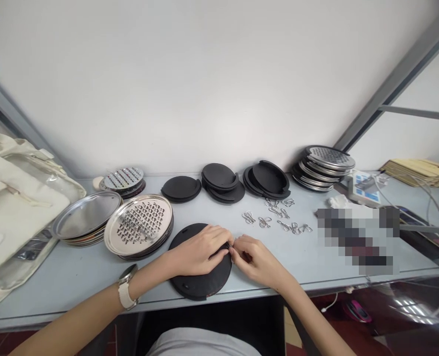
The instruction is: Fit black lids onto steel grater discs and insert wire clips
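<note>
Head view: hands (228, 249) meet atop black disc (200, 284).

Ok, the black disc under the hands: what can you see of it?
The black disc is round, flat and matte, and looks like moulded plastic or rubber. It lies flat on the pale grey table, at about the front edge, with a small round mark near its lower left rim. The left hand rests across its upper part. The right hand comes in from the right, its fingertips at the rim, where the two hands meet and hide that stretch of edge.
</note>
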